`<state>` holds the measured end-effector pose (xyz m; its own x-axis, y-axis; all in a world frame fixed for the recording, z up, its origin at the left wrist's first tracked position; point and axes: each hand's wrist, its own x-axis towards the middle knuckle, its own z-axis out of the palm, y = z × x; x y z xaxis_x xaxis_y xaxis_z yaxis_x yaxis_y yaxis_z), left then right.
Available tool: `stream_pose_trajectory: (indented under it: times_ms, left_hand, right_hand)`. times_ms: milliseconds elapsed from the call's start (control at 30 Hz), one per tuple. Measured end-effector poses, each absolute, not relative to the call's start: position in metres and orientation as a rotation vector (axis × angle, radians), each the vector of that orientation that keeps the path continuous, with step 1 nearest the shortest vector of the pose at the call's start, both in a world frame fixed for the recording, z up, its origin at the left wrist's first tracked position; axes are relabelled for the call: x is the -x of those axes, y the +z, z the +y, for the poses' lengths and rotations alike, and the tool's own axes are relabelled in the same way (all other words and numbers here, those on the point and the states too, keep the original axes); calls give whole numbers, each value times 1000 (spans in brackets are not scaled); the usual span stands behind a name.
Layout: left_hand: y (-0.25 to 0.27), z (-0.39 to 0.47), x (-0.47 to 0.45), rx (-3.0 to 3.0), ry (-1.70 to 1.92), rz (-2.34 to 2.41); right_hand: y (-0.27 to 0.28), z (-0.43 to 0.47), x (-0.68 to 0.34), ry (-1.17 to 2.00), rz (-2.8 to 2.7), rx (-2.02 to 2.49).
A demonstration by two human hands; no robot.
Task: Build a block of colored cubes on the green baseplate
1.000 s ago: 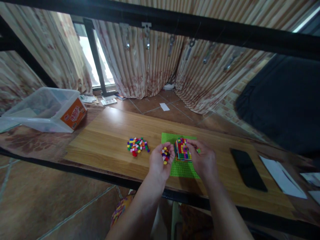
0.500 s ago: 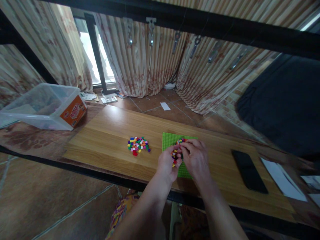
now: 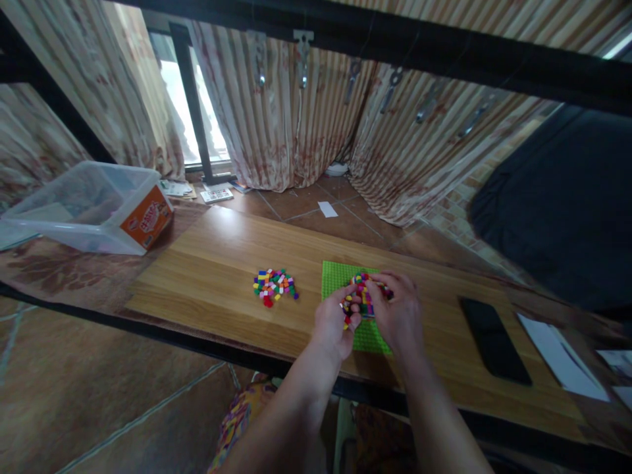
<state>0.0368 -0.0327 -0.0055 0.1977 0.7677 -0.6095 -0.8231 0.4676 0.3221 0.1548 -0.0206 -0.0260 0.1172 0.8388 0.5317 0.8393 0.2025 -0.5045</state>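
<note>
Away from my left hand (image 3: 334,324), my right hand (image 3: 402,311) has slid back over the block stack (image 3: 366,304), which sits on the green board (image 3: 336,273). My right fingers are close together; I can't tell if they pinch a block. My left hand cups loose blocks (image 3: 346,308). I think I'm adding blocks, so the next bit calls for careful lining up.
</note>
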Motion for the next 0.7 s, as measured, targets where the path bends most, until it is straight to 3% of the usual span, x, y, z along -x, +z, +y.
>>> stream_pose_trajectory:
  times_ms: [700]
  left_hand:
    - [0,-34,-22,152,1193,678]
  right_hand:
    - [-37,-15,-145,2,-1552,1666]
